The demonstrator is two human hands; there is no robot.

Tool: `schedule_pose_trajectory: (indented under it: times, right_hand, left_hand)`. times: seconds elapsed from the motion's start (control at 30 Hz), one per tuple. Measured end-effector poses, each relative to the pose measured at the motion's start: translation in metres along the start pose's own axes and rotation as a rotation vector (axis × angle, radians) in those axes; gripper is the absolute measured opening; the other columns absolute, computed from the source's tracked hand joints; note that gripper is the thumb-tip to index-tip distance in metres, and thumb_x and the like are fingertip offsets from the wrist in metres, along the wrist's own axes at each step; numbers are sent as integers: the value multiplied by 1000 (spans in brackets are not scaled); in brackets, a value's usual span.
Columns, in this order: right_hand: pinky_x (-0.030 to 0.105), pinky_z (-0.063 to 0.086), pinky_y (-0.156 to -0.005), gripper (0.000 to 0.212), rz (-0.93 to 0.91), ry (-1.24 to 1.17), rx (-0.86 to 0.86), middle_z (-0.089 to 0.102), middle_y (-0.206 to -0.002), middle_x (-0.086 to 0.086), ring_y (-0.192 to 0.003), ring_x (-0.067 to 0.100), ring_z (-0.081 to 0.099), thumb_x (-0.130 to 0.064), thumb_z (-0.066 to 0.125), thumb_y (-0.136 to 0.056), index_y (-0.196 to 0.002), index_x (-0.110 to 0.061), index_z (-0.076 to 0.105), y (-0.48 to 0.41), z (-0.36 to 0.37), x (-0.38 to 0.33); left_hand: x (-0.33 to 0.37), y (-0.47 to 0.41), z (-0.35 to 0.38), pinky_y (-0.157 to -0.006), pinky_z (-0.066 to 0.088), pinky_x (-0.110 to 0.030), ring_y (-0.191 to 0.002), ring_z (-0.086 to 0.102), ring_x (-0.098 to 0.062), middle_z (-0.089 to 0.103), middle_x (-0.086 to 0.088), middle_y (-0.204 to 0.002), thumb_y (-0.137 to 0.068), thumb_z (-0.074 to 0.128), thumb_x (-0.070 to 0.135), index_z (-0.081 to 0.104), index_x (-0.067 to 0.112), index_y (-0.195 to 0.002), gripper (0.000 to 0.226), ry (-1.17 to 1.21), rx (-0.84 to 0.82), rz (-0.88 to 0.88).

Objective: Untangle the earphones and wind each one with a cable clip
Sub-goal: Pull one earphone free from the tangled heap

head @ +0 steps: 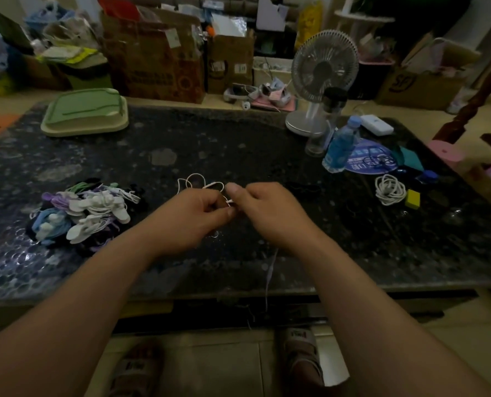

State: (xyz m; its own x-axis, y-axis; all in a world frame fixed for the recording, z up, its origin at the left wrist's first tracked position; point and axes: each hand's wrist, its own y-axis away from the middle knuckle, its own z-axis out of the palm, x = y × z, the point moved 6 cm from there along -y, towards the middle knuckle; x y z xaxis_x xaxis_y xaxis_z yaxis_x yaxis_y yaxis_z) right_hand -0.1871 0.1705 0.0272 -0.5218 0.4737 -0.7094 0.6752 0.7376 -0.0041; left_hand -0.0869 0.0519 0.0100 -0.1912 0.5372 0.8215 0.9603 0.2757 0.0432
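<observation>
A white cable [194,179] is pinched at table [238,138] centre by the left hand [198,213] and right hand [262,207], held close, likely so a tangle can be picked apart. Clips [86,210] are laid at 9 o'clock, a coiled earphone [389,190] at 3, within reach.

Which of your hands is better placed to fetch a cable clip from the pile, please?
Probably left: the left hand is nearer the pile of cable clips; the right hand must cross over.

Glossy speckled stone table [238,144], clear plastic bottle [340,147], brown cardboard boxes [155,58].
</observation>
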Motion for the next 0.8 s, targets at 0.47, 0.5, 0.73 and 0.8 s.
schedule_pose_trajectory:
  times: [0.47, 0.5, 0.73, 0.8]
  right_hand:
    - [27, 38, -59, 34, -7, -190, -215, 55, -68, -3, -60, 6, 46, -41, 63, -102, -90, -10, 70, 4, -1, 4]
    - [31, 40, -62, 33, 5, -222, -174, 56, -68, 1, -62, 8, 47, -40, 65, -101, -88, -11, 71, 1, -5, 7]
    - [19, 46, -62, 30, 37, -288, 37, 66, -72, 0, -60, -2, 54, -41, 65, -101, -90, -14, 75, -6, -25, 10]
    - [25, 48, -68, 30, 43, -306, 55, 65, -72, -6, -63, -2, 56, -41, 64, -101, -89, -16, 74, -7, -24, 11]
  left_hand:
    - [-4, 8, -10, -54, 40, -23, -58, 49, -8, 58, 8, -64, -106, 57, 27, 70, 24, -91, 21, 119, -31, -69]
    - [-5, 10, -9, -55, 42, -19, -60, 51, -7, 59, 7, -66, -107, 55, 27, 71, 23, -94, 21, 136, -52, -87]
    - [-7, 24, 1, -71, 53, -23, -73, 65, -14, 72, 0, -83, -108, 52, 15, 72, 11, -110, 20, 306, -218, -143]
    - [-1, 28, 6, -72, 54, -24, -76, 66, -15, 73, -4, -89, -106, 54, 13, 74, 13, -112, 21, 442, -246, -138]
